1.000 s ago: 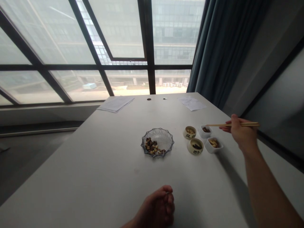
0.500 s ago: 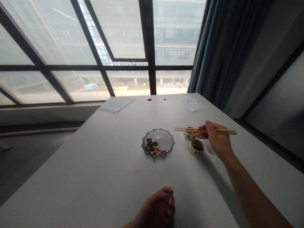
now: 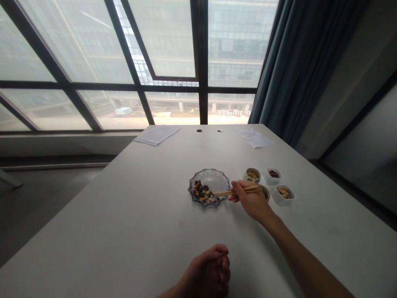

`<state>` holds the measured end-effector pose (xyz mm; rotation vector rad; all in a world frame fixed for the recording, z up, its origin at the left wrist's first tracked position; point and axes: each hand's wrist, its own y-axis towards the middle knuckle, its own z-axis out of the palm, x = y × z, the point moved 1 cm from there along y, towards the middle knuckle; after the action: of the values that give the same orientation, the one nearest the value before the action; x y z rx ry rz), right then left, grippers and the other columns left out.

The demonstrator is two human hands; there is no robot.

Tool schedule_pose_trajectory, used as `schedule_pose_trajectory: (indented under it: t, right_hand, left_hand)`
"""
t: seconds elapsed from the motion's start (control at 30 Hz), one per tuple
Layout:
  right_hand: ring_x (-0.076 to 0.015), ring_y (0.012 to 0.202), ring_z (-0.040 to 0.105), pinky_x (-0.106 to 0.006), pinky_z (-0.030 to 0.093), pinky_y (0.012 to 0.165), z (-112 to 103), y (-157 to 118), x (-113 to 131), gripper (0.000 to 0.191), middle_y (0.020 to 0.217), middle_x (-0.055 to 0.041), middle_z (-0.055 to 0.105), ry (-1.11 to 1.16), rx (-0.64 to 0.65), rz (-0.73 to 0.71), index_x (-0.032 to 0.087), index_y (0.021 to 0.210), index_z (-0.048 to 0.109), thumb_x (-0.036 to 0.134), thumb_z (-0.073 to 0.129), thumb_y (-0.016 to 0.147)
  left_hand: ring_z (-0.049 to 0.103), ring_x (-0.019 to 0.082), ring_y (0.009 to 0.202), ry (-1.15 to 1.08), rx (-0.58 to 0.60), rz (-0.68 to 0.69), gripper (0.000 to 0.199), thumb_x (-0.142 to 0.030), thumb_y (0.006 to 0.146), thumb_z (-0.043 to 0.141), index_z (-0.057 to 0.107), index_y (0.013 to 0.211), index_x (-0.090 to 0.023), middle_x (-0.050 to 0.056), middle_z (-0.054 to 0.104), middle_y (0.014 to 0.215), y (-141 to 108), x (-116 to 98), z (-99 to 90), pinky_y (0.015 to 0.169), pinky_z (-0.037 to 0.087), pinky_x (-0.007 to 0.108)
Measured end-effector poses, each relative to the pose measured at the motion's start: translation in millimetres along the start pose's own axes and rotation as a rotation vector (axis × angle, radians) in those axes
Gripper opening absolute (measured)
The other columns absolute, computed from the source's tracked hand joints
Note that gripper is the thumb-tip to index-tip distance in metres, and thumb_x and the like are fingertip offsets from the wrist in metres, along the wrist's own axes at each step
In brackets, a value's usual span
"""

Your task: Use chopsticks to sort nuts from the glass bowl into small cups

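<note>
My right hand (image 3: 249, 200) is closed around a pair of wooden chopsticks (image 3: 225, 193). Their tips point left into a scalloped clear glass dish (image 3: 221, 178), at the edge of a pile of mixed dark and pale pieces (image 3: 202, 191), perhaps nuts or beans. Whether the tips grip a piece is too small to tell. Just behind the hand stands a small ceramic pot (image 3: 265, 192), partly covered by it. My left hand (image 3: 208, 271) rests on the table near the front, its fingers curled in with nothing visible in them.
Another ceramic pot (image 3: 252, 174) holds light pieces. To its right are a clear plastic cup (image 3: 273, 180) with dark pieces and a plastic cup (image 3: 284, 202) with pale pieces. Papers lie at the far left (image 3: 158, 134) and far right (image 3: 257, 138) of the white table (image 3: 124, 215).
My right hand has moved left and toward me, bringing the chopstick tips from above the pots into the glass dish. The plastic cups now show. My left hand keeps its place.
</note>
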<state>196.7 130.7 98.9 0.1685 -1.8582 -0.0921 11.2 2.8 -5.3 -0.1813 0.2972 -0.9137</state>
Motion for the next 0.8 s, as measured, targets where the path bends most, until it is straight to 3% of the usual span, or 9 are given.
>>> schedule_pose_trajectory:
  t: [0.2,0.8]
  right_hand:
    - [-0.0237,0.059,0.075,-0.032,0.060,0.055,3.0,-1.7,-6.2,0.047,0.065,-0.0051,0.074,0.026,-0.101,0.006,0.020,0.076,0.070,0.063,0.057,0.091]
    - [-0.0218,0.057,0.073,-0.029,0.056,0.051,14.9,-3.2,-12.0,0.050,0.065,-0.0057,0.073,0.064,-0.164,-0.010,0.020,0.075,0.067,0.067,0.056,0.090]
  left_hand:
    - [0.065,0.010,0.066,-0.010,-0.008,-0.001,0.017,-0.019,0.081,0.075,0.066,0.095,-0.019,-0.002,0.069,0.078,-0.5,-1.0,0.7,0.060,0.033,0.023]
    - [0.062,0.011,0.065,0.017,0.015,-0.001,0.014,-0.020,0.083,0.072,0.065,0.096,-0.020,-0.001,0.068,0.078,1.5,-1.7,-3.6,0.059,0.032,0.024]
